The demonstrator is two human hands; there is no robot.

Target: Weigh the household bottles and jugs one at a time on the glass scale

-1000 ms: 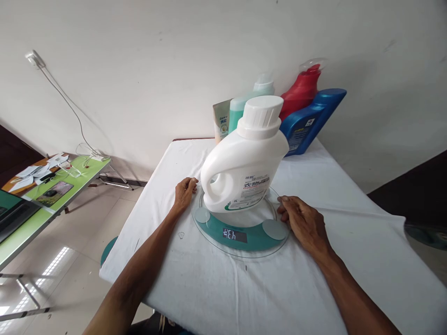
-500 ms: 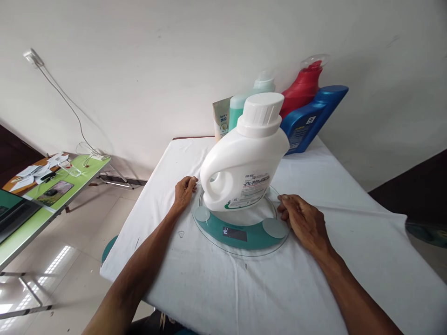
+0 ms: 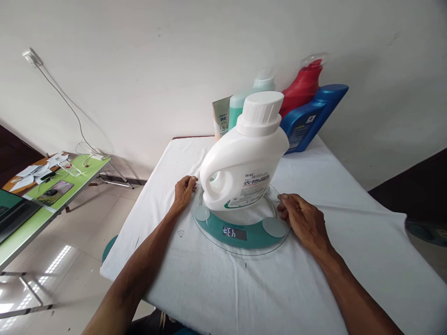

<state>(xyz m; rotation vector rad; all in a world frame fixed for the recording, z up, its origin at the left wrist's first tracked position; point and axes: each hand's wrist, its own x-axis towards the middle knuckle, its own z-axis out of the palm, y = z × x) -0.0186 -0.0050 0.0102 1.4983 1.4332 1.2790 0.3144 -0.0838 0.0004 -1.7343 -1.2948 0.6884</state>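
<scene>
Behind, along the white wall (image 3: 139,70), we see a red plastic bottle (image 3: 302,88), a leaning blue plastic jug (image 3: 309,118), a pale green bottle (image 3: 240,102) and a small beige pouch (image 3: 220,117) (its print too small to read). To our left stands a green folding table (image 3: 52,195) strewn with papers (image 3: 33,172).

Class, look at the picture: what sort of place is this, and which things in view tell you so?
Probably a plain indoor room set up for weighing household goods: a cloth-covered table by a bare wall, a white detergent jug on a glass scale, and more bottles behind.
</scene>
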